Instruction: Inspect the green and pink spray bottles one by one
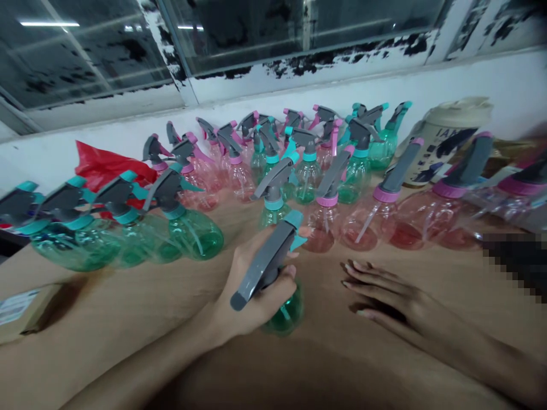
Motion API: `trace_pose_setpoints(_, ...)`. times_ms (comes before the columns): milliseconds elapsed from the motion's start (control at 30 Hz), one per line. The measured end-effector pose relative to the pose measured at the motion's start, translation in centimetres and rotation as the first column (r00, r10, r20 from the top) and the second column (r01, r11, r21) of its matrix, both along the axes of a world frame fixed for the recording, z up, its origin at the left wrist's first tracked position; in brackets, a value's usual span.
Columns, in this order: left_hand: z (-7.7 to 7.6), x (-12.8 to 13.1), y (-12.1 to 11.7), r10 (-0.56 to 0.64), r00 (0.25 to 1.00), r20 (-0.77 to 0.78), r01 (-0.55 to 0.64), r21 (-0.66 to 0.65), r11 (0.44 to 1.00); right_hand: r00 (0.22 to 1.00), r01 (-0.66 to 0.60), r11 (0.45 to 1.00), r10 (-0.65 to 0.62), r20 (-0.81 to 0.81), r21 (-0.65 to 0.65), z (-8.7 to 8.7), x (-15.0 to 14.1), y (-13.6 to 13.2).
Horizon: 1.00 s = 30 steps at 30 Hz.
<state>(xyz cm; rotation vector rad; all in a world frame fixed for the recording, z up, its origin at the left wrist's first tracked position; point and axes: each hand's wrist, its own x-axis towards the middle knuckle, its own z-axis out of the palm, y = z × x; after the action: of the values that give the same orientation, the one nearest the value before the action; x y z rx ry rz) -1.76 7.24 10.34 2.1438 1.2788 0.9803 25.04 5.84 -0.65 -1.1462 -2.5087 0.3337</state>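
Note:
My left hand [256, 285] is wrapped round the neck of a green spray bottle [288, 310] with a grey and teal trigger head. That bottle stands upright on the table near me, its collar hidden by my fingers. To the right, my right hand [388, 290] lies flat on the wooden table, fingers stretched out and holding nothing. Just beyond my left hand stands another green spray bottle [273, 213]. A pink spray bottle [320, 228] is beside it, the first of a row of pink ones running right.
Several green spray bottles [196, 233] form a row at the left. More pink and green bottles crowd the back by the wall, near a red plastic bag [109, 165]. A large beige jug [444, 142] stands back right; a cardboard box [29, 310] lies at the left edge.

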Motion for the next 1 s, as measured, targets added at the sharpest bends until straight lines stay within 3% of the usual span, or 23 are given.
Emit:
trace_pose_setpoints(100,0.2,-0.1,0.1,-0.032,0.997,0.067,0.031,0.009,0.999,1.0,-0.009,1.0,0.009,0.019,0.009,-0.1,0.1,0.0)
trace_pose_setpoints(300,1.0,-0.5,0.5,-0.095,0.995,0.008,0.095,-0.012,0.995,1.0,-0.019,0.999,0.019,0.021,0.027,-0.2,0.3,0.0)
trace_pose_setpoints(600,0.9,-0.7,0.8,-0.189,0.98,0.064,0.192,-0.046,0.98,0.999,-0.035,0.998,0.033,0.034,0.052,0.3,0.0,0.1)
trace_pose_setpoints(900,1.1,-0.9,0.7,-0.253,0.966,0.053,0.257,-0.091,0.962,1.0,-0.01,1.0,0.01,0.008,-0.011,0.3,0.1,0.0)
trace_pose_setpoints(1000,0.7,-1.0,0.6,-0.202,0.978,0.045,0.204,-0.051,0.978,1.0,-0.002,1.0,0.002,-0.006,-0.025,0.3,0.0,0.0)
